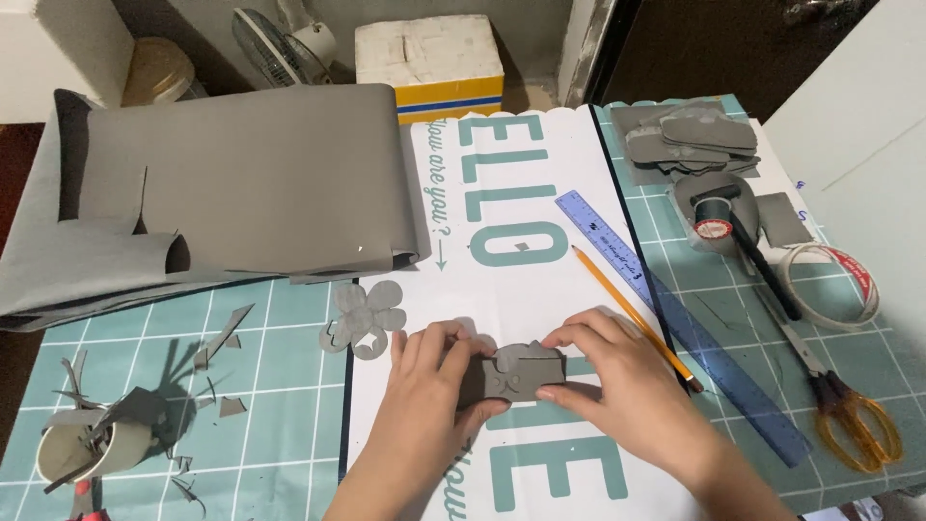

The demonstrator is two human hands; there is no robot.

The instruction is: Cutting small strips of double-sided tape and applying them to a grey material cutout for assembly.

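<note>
Both hands, left [431, 371] and right [603, 371], pinch a grey cutout [516, 371] flat, probably aligning layers; flower [365, 318] sits nearby.

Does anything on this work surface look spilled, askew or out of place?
Mostly minor mess. Grey offcuts lie scattered over the cutting mat at left, near a cup stuffed with scraps. The big grey sheet is curled and slit along one edge. Both the left hand and right hand hold a grey cut piece flat.
</note>
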